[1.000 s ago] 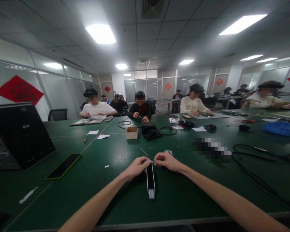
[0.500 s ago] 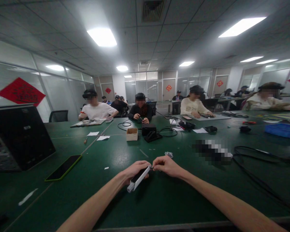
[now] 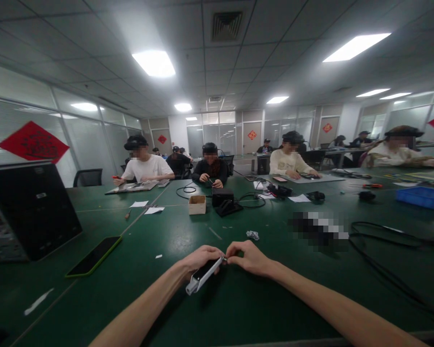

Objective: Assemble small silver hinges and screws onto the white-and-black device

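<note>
My left hand (image 3: 201, 257) is wrapped round a narrow black-and-white device (image 3: 207, 274), held tilted above the green table. The near end of the device has a grey knob-like part. At its far end, my right hand (image 3: 250, 258) pinches with thumb and forefinger, touching a small metallic bit there. Whether that bit is loose or part of the device is too small to tell. Just beyond my right hand lies a crumpled silvery scrap (image 3: 252, 235).
A green-edged phone (image 3: 94, 256) and a black computer case (image 3: 36, 212) are on the left. Ahead stand a small cardboard box (image 3: 197, 205) and a black device (image 3: 223, 197). Black cables (image 3: 376, 260) and a blue tray (image 3: 423, 197) occupy the right. Several people sit across the table.
The device's near end has shifted slightly left and down in the picture, while both hands keep their grip. The whole view has dipped a little.
</note>
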Available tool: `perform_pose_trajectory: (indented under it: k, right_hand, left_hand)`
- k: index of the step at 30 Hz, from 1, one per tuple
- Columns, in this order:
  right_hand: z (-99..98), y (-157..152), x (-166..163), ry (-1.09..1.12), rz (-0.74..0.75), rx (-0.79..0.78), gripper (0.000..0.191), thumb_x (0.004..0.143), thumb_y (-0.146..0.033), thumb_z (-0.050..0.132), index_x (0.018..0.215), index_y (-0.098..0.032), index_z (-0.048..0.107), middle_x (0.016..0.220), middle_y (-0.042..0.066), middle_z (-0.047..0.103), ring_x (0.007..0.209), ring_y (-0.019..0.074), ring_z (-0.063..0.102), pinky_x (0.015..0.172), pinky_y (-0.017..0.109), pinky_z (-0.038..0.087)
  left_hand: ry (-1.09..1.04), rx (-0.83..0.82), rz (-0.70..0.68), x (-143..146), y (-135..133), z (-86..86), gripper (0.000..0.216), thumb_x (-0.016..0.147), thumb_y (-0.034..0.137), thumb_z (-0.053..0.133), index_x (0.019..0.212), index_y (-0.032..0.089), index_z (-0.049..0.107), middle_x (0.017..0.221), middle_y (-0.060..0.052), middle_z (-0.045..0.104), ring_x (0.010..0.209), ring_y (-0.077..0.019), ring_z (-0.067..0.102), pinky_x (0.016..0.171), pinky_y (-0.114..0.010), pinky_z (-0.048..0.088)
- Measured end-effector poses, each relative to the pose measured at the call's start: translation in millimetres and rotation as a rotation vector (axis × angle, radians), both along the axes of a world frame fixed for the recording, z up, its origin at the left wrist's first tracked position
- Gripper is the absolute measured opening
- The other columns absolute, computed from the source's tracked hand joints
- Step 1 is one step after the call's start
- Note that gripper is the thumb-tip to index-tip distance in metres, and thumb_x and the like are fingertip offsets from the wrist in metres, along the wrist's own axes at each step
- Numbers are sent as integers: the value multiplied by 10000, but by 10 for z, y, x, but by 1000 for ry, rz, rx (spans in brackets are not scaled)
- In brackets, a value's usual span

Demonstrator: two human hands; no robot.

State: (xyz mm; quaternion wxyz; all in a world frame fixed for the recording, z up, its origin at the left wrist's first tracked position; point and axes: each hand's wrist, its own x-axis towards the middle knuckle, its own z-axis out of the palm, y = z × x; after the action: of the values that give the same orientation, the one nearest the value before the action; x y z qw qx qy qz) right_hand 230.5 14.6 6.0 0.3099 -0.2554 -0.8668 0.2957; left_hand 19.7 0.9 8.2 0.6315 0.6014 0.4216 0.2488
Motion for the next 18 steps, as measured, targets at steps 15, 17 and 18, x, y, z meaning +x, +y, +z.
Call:
perform_pose_trajectory:
  k: [15, 17, 18]
  right_hand:
    - [-79, 46, -61, 109, -274, -105, 195, 801, -321, 612, 857, -158, 704, 801, 40, 703, 725, 175, 634, 675, 278, 490]
    - [-99, 54, -69, 126, -284, -109, 201, 804, -329, 609, 863, -163, 706, 806, 40, 705, 730, 177, 639, 673, 277, 495]
    - [-108, 57, -71, 133, -278, -102, 203, 808, -335, 605, 868, -169, 707, 814, 38, 707, 737, 177, 641, 677, 276, 496]
  left_hand:
    - [-181, 10, 378, 259, -104, -51, 302, 795, 397, 655, 917, 121, 629, 677, -21, 638, 586, -114, 576, 524, -199, 394]
    - [-202, 33, 375, 264, -97, -76, 307, 786, 392, 665, 920, 118, 634, 703, -29, 641, 631, -126, 590, 557, -209, 409]
    - [-212, 48, 373, 268, -96, -87, 309, 780, 392, 672, 916, 116, 638, 714, -31, 641, 653, -131, 596, 573, -213, 413]
